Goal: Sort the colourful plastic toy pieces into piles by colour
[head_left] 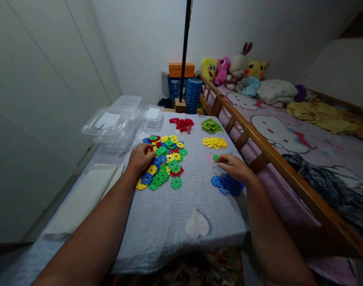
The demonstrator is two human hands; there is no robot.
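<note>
My left hand [141, 157] rests at the left edge of a mixed pile of plastic snowflake discs [162, 161] in green, yellow, blue and red. Its fingers curl down among the discs, and whatever they pinch is hidden. Over the right side of the table, my right hand [234, 166] pinches a green snowflake disc [215, 158]. Just beyond it lies a group of yellow discs [214, 143]; below it, partly under the wrist, are blue discs [224, 184]. Farther back sit red pieces [183, 125] and light green pieces [211, 126].
Clear plastic boxes [110, 123] stand at the table's back left, with a smaller lidded box [152, 115] beside them. A folded pale cloth [83, 198] lies at the left. A wooden bed rail [249, 135] runs along the right edge. A black pole [185, 51] rises behind the table.
</note>
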